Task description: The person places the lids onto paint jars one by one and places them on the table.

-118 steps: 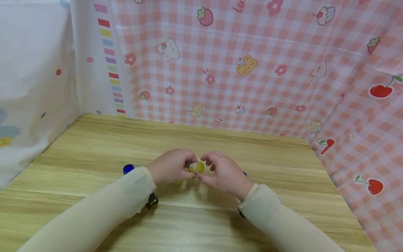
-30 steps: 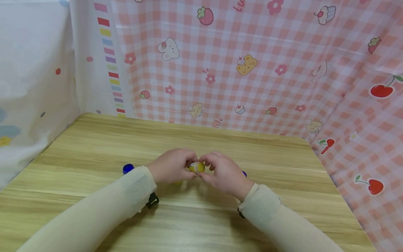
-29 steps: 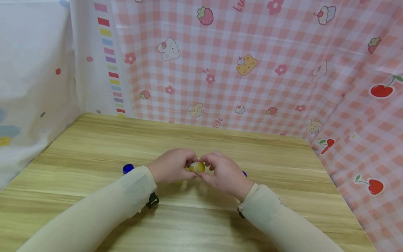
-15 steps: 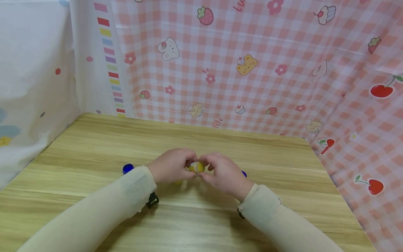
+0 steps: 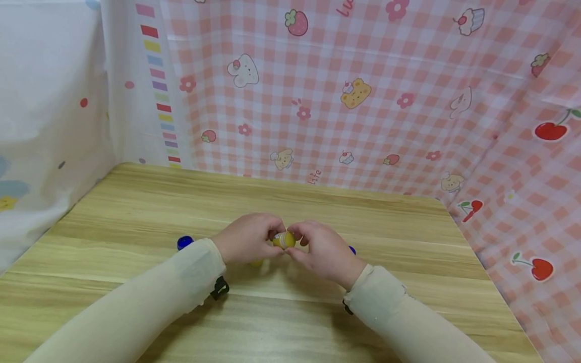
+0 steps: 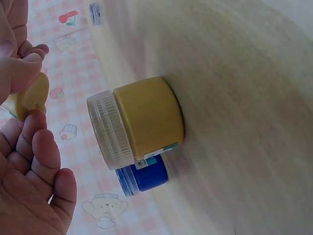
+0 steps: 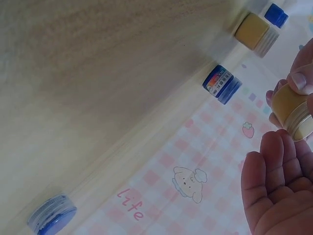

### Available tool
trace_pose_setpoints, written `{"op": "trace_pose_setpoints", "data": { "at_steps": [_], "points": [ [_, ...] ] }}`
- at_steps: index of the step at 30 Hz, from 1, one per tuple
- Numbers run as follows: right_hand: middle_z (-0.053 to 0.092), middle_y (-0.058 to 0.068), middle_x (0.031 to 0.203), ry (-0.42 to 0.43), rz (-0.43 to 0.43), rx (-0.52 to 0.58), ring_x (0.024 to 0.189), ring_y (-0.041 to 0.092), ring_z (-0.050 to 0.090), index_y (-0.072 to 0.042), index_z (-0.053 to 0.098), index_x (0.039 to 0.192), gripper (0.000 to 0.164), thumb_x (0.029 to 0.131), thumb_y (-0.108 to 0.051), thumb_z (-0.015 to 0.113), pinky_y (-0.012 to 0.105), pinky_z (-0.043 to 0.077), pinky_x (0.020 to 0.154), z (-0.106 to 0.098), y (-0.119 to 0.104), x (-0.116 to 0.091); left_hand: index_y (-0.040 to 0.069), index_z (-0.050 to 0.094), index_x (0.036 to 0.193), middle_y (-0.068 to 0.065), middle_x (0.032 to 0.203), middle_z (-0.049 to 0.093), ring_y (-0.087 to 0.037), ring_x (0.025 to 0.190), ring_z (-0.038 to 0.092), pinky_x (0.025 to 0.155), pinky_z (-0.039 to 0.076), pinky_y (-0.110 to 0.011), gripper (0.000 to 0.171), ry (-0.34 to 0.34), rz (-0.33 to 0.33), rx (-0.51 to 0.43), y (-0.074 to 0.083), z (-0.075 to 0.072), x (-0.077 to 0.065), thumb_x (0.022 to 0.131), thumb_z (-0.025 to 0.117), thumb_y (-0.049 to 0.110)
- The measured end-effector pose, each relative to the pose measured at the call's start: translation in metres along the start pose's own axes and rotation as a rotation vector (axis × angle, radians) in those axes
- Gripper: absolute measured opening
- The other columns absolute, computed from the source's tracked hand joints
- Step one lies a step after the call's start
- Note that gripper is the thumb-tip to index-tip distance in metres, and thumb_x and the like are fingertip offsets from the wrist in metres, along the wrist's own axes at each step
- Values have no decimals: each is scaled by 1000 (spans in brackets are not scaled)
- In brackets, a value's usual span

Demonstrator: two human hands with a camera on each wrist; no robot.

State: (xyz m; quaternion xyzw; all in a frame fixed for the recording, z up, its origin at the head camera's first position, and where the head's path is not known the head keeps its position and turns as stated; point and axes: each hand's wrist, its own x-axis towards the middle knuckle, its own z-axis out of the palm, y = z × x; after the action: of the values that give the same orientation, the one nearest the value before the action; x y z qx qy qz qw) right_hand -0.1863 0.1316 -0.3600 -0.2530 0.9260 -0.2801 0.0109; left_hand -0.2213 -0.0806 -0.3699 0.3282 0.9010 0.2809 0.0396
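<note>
Over the middle of the table, my left hand [image 5: 247, 239] grips a small yellow paint jar [image 5: 283, 241] that lies on its side in the air. My right hand [image 5: 326, 252] meets the jar's right end, thumb below and index finger above, pinching it. In the right wrist view the held jar's clear lid [image 7: 299, 122] faces the right hand's fingertips. A second yellow paint jar [image 6: 149, 117] with a clear lid stands on the table under the left hand; in the head view it is mostly hidden.
Blue paint jars stand around the hands: one to the left [image 5: 185, 243], another to the right [image 5: 352, 250], partly covered by the right hand. A further blue jar [image 7: 221, 84] shows in the right wrist view. Patterned cloth [image 5: 317, 101] hangs behind the table.
From a slight distance 3.9 seconds ago, my right hand's fingers have come onto the jar's end. Over the last second the hands and jar have hardly shifted.
</note>
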Motion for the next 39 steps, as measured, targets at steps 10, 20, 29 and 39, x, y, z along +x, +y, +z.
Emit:
{"op": "trace_pose_setpoints", "data": {
  "at_steps": [10, 20, 29, 39],
  "points": [
    [68, -3, 102, 14, -6, -31, 91, 13, 61, -13, 72, 110, 17, 97, -24, 77, 28, 55, 78, 0, -1, 0, 21, 69, 92, 10, 79, 63, -9, 71, 54, 67, 48, -27, 17, 2, -1, 5, 2, -2, 0, 90, 83, 28],
    [64, -2, 96, 30, 12, -51, 88, 16, 60, -12, 70, 105, 15, 99, -25, 75, 28, 52, 74, 1, -6, 1, 22, 67, 93, 10, 80, 62, -9, 72, 54, 68, 47, -27, 18, 0, -11, 63, 3, -5, 1, 91, 83, 31],
    [67, -2, 102, 25, 33, -19, 94, 19, 64, -12, 73, 110, 17, 98, -24, 77, 31, 54, 79, 0, -9, 4, 24, 66, 92, 8, 84, 63, -10, 74, 55, 68, 47, -28, 20, 0, -19, 74, 2, -9, 1, 91, 83, 33],
    [68, -2, 101, 39, 32, -14, 93, 15, 63, -13, 73, 110, 19, 97, -26, 77, 30, 54, 78, 0, -12, 6, 20, 71, 101, 6, 94, 62, -11, 80, 56, 72, 50, -28, 21, 9, -17, 90, 2, -10, 0, 89, 84, 32]
  ]
}}
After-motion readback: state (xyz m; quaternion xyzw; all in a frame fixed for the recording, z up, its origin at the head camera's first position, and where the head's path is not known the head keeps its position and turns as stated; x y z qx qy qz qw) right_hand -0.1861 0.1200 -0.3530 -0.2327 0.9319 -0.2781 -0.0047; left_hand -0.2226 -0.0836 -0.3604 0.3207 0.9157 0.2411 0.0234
